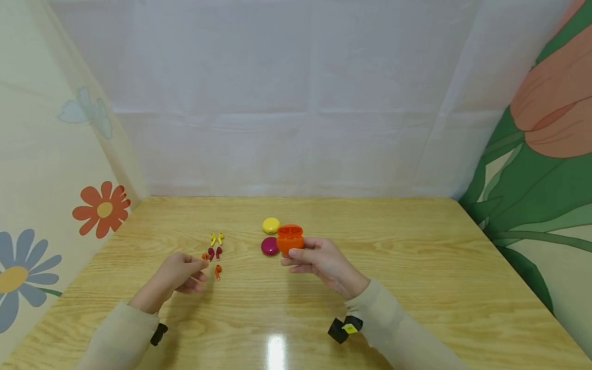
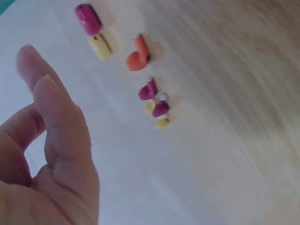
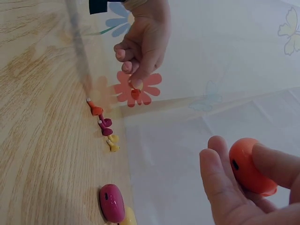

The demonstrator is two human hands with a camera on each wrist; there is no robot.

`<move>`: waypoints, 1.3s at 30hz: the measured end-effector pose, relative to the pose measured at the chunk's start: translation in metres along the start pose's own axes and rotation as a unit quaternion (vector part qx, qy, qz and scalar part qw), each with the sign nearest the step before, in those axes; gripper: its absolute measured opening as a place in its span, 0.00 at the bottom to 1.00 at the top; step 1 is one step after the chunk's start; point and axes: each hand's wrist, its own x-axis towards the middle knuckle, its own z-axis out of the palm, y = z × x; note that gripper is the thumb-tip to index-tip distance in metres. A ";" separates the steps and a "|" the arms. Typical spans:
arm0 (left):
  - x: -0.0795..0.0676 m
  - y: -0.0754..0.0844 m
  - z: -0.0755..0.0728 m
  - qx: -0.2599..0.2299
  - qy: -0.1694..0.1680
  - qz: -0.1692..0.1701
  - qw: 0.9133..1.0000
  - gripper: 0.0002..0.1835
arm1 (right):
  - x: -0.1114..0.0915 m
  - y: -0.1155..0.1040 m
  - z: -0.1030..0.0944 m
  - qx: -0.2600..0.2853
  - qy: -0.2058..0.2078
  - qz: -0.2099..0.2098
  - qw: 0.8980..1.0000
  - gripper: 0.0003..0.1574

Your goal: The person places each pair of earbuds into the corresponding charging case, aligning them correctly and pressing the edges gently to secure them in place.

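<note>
Between the thumb and fingertips of my left hand point(image 1: 180, 271) is an orange earbud point(image 3: 135, 94), raised over the left part of the table. In the left wrist view the fingers hide most of it. A second orange earbud point(image 1: 218, 271) lies on the table just right of that hand. Behind it are two dark magenta earbuds point(image 1: 219, 252), then two yellow earbuds point(image 1: 220, 237). My right hand point(image 1: 326, 264) grips an orange charging case point(image 1: 290, 244) above the table, its lid flipped up. The right wrist view shows the case's rounded outside, with the thumb on one side.
A closed magenta case point(image 1: 269, 246) sits on the wooden table point(image 1: 393, 277) just left of the orange one. Behind it stands a yellow case point(image 1: 271, 225). White cloth point(image 1: 296, 128) hangs at the table's far edge, with flower-printed cloth at both sides.
</note>
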 end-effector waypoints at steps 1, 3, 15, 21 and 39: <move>-0.002 0.002 0.001 -0.006 0.000 0.007 1.000 0.18 | 0.000 0.000 0.000 0.000 -0.001 -0.001 1.000 0.26; -0.004 0.006 0.003 -0.016 0.000 0.019 1.000 0.19 | 0.000 0.000 0.000 0.001 -0.001 -0.001 1.000 0.26; -0.009 0.010 0.016 -0.039 0.006 0.043 0.998 0.17 | -0.001 -0.001 0.002 -0.001 0.001 0.002 1.000 0.26; -0.014 0.016 0.019 -0.050 -0.004 0.045 0.998 0.20 | -0.002 -0.001 0.002 -0.003 -0.001 0.000 1.000 0.27; -0.021 0.029 0.022 -0.113 -0.090 0.118 0.982 0.15 | -0.002 -0.001 0.002 -0.004 0.004 0.002 1.000 0.26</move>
